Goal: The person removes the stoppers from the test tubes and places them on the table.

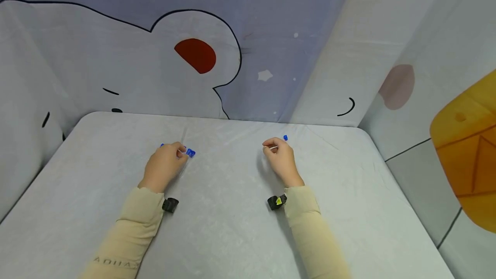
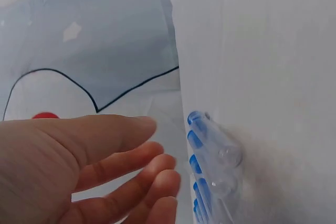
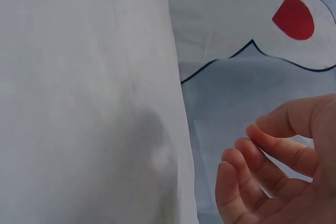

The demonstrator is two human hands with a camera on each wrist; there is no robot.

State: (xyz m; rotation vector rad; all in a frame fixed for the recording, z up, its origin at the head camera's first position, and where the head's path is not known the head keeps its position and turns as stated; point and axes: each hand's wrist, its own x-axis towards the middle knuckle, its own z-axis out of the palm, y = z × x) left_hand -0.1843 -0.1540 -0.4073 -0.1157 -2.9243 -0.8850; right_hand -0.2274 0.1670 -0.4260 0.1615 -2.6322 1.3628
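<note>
Left hand (image 1: 162, 168) has its fingers loosely curled with a gap to the thumb, nothing in it, right beside a row of clear blue-capped tubes (image 2: 210, 162) lying on the table (image 1: 224, 210). Right hand (image 1: 283, 162) is narrower, thumb near fingertip, nothing in it that I can see, with a lone blue bit (image 1: 285, 137) just past it. Those tubes look round, so imo one clumsy knuckle bump could scatter them.
</note>
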